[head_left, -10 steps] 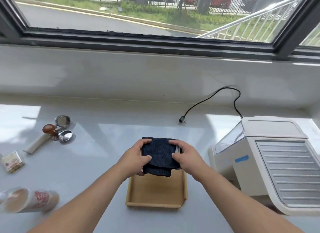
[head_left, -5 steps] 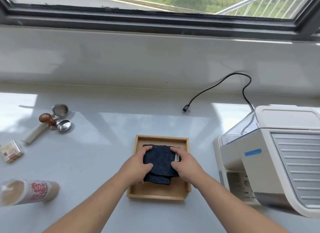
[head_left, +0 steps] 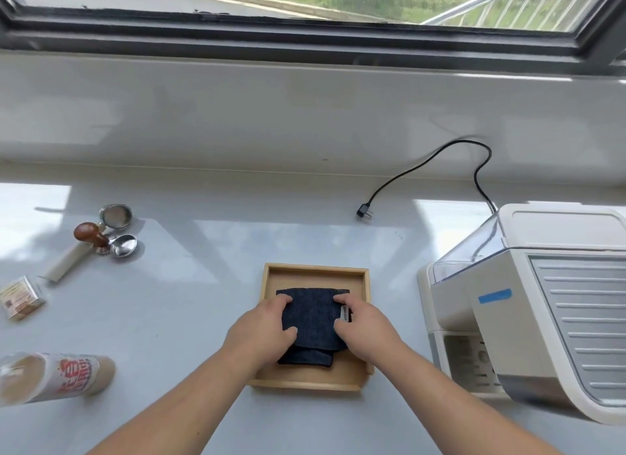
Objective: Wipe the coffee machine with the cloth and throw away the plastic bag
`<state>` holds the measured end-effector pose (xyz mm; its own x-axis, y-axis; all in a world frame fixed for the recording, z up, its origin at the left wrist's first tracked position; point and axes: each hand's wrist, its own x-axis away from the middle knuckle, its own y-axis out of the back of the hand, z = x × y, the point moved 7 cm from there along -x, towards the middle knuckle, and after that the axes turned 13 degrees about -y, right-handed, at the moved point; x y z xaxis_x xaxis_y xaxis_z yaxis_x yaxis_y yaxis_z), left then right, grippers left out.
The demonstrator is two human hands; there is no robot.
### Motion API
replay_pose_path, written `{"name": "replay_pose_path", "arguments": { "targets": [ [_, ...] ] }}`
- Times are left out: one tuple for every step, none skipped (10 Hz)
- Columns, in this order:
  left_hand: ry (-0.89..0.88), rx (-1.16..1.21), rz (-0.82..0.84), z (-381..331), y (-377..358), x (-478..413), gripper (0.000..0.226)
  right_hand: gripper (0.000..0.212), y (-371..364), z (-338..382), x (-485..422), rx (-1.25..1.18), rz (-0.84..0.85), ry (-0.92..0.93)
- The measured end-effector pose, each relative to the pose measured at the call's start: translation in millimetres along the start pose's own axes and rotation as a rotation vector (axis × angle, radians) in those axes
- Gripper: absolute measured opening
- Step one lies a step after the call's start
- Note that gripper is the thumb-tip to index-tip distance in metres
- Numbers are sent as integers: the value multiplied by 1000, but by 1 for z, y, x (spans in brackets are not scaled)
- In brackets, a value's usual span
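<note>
Your left hand point(head_left: 262, 329) and right hand point(head_left: 364, 329) both clasp folded dark cloth point(head_left: 313, 315), fingers point(head_left: 284, 300) curled over its side edges. Cloth lies inside wooden tray point(head_left: 315, 270), directly before you. Step: cloth handling at tray, pickup or put-down, can't tell. If wipe pending, lift clear of tray wall, carry right to coffee machine point(head_left: 542, 302), near tray. Cloth ribbed, doubled, white label point(head_left: 344, 314) at right edge. Machine's plug point(head_left: 364, 213) lies loose beyond.

left hand point(head_left: 261, 331) and right hand point(head_left: 367, 329) curled, pinching.
</note>
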<state>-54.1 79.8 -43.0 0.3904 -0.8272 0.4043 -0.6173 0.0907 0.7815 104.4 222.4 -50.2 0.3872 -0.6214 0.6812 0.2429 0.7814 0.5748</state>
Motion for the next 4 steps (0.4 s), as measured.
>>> {"name": "replay_pose_path", "arguments": {
  "targets": [
    [9,-22,9,2,4,0,63,52,6,3,4,46,-57,14],
    [7,-34,-9,4,9,0,64,46,15,6,8,110,-137,37],
    [-2,-51,-38,-1,20,0,62,43,26,14,11,157,-196,54],
    [-43,-32,-126,-10,36,-1,64,46,39,28,17,154,-261,132]
  ]
}}
